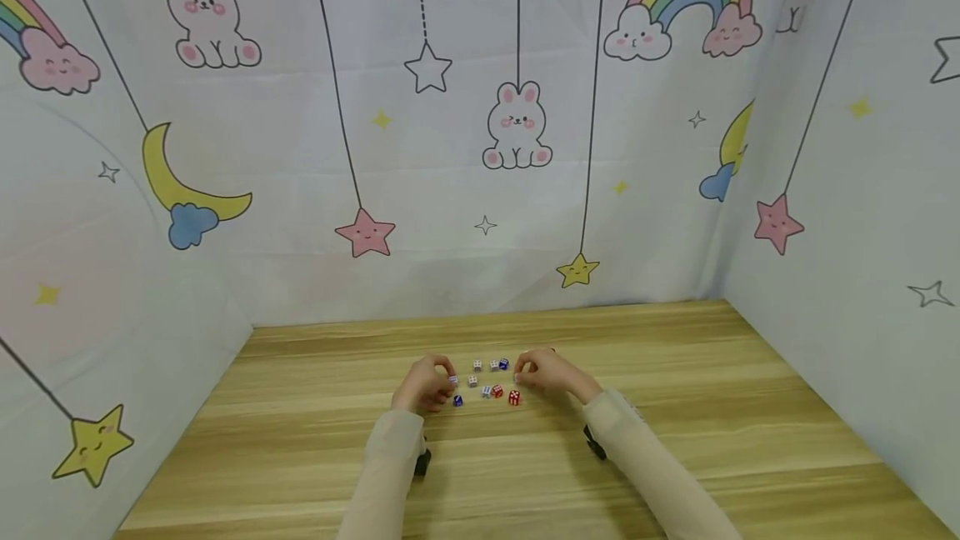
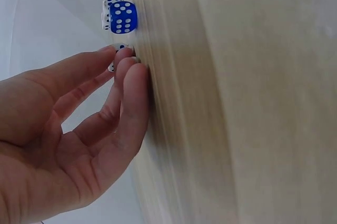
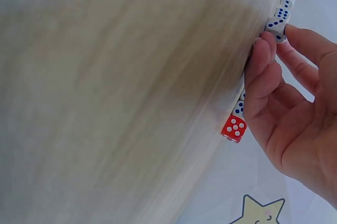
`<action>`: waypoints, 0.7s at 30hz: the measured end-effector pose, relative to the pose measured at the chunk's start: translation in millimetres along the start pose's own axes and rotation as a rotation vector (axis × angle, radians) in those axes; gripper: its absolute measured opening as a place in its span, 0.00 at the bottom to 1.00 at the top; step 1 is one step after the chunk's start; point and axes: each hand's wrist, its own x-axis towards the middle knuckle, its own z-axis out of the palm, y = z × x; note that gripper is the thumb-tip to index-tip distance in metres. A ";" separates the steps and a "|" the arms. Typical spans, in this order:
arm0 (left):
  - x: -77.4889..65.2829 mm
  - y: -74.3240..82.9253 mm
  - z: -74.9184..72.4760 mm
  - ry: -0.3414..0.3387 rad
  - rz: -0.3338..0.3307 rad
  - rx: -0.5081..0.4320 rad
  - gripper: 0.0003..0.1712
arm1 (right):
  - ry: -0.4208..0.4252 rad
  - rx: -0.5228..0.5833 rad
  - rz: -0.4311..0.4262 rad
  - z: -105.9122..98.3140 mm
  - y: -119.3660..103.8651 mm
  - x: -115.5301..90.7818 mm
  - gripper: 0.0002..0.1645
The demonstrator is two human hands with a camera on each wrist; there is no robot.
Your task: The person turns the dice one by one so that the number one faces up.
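Note:
Between thumb and fingertips my left hand (image 1: pixel 423 383) pinches a white die (image 2: pixel 121 47), mostly hidden by the fingers. A blue die (image 1: pixel 458 400) lies just to its right, nearer me. My right hand (image 1: pixel 551 372) holds a white die with blue pips (image 3: pixel 276 28) in a pinch at the table. In front of that hand sit two red dice (image 1: pixel 514 397). Several white dice (image 1: pixel 472 381) and a second blue die (image 1: pixel 504 364) are scattered between the hands. The right wrist view also shows a red die (image 3: pixel 233 128) beyond the right hand, with white dice partly hidden by its fingers.
The dice stand on a wood-grain table (image 1: pixel 495 473). White cloth walls (image 1: pixel 450 148) printed with rabbits, stars and rainbows rise at the back and both sides. Dark devices are strapped under both wrists.

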 end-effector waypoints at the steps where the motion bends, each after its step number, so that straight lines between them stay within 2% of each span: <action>1: 0.5 -0.2 -0.1 0.000 -0.001 0.004 0.07 | 0.001 0.001 0.002 -0.1 0.2 0.1 0.06; 16: 2.1 0.3 -0.4 0.010 -0.017 0.027 0.07 | -0.025 0.047 -0.027 -0.1 0.6 -1.2 0.08; 21: 3.0 -0.1 0.3 0.016 -0.021 0.030 0.07 | -0.017 0.008 -0.031 1.0 -2.7 -1.3 0.08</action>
